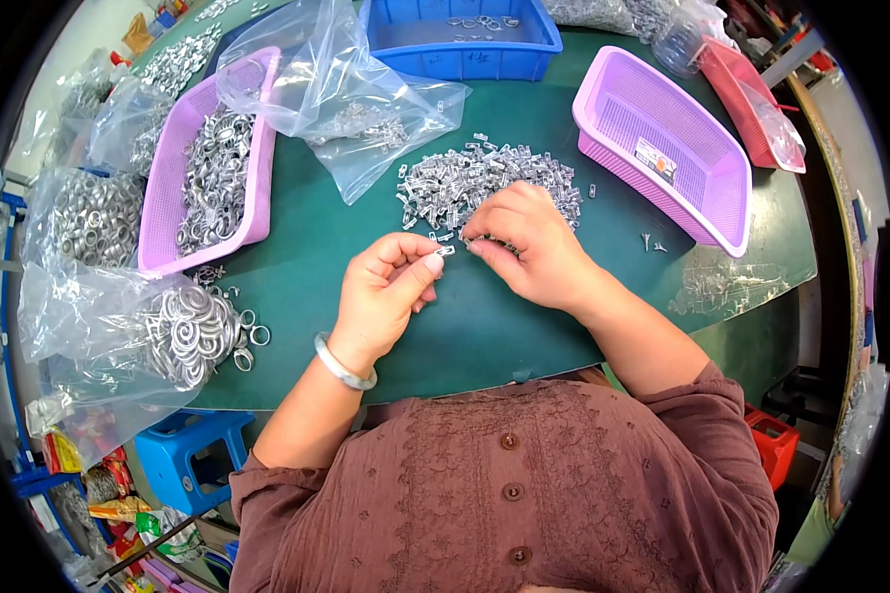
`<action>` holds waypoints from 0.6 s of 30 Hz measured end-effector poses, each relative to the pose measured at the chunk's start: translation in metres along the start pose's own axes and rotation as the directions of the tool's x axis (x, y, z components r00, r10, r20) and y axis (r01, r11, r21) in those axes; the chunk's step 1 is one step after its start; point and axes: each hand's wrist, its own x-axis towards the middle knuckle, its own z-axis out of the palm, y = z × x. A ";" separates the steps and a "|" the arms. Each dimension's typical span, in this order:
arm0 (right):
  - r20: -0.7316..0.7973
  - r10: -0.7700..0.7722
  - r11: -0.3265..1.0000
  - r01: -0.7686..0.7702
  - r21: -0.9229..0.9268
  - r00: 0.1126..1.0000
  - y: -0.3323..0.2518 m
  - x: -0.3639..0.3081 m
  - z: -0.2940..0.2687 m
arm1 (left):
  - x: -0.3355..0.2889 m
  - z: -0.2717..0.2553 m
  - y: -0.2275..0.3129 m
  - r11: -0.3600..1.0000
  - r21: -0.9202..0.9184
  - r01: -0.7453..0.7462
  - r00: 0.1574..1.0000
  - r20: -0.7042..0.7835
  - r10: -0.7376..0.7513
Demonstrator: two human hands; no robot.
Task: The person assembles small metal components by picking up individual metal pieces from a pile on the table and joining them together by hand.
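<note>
My left hand (391, 287) pinches a small silver metal clip-like piece (445, 251) between thumb and forefinger. Close beside it, my right hand (529, 242) is closed, its thumb and fingertips pressed together near that piece. Bits of something metallic show under its curled fingers, too small and covered to name. Just beyond both hands lies a heap of similar small silver pieces (485, 178) on the green tabletop (445, 346). My right hand covers part of the heap's near side.
Purple baskets stand on both sides: the left basket (257, 188) holds metal rings, the right basket (613, 148) a label. A blue tray (455, 64) sits at the back beside a clear plastic bag (346, 163). Silver rings (193, 336) spill at left; several small metal bits (653, 243) lie right.
</note>
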 end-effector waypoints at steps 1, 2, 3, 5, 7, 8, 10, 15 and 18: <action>0.006 0.002 0.996 -0.002 -0.086 1.000 0.001 -0.001 0.000 | 0.001 -0.003 -0.001 0.996 -0.089 0.030 1.000 0.008 -0.029; 0.011 0.005 0.985 -0.003 -0.172 1.000 0.002 -0.001 0.000 | 0.002 -0.005 -0.001 0.982 -0.177 0.060 0.998 0.019 -0.058; 0.011 0.005 0.985 -0.003 -0.172 1.000 0.002 -0.001 0.000 | 0.003 -0.007 -0.001 0.982 -0.177 0.060 0.998 0.018 -0.058; 0.084 0.008 0.966 0.014 -0.258 0.996 -0.001 -0.002 0.000 | 0.004 -0.010 0.000 0.899 -0.417 0.137 0.990 0.072 -0.118; 0.089 0.002 0.953 0.025 -0.302 0.996 -0.002 -0.003 0.002 | 0.005 -0.013 0.001 0.882 -0.449 0.143 0.989 0.097 -0.111; 0.095 -0.003 0.938 0.036 -0.344 0.995 -0.002 -0.003 0.003 | 0.005 -0.013 0.001 0.864 -0.481 0.149 0.987 0.122 -0.102; 0.088 -0.004 0.935 0.035 -0.352 0.996 0.000 -0.003 0.005 | 0.005 -0.014 0.001 0.844 -0.513 0.156 0.985 0.146 -0.093; 0.089 -0.013 0.932 0.044 -0.361 0.996 -0.001 -0.002 0.007 | 0.005 -0.017 -0.002 0.860 -0.474 0.190 0.978 0.170 -0.122; 0.096 0.027 0.930 0.010 -0.367 0.995 -0.003 -0.002 0.008 | 0.004 -0.014 0.000 0.872 -0.446 0.201 0.977 0.155 -0.146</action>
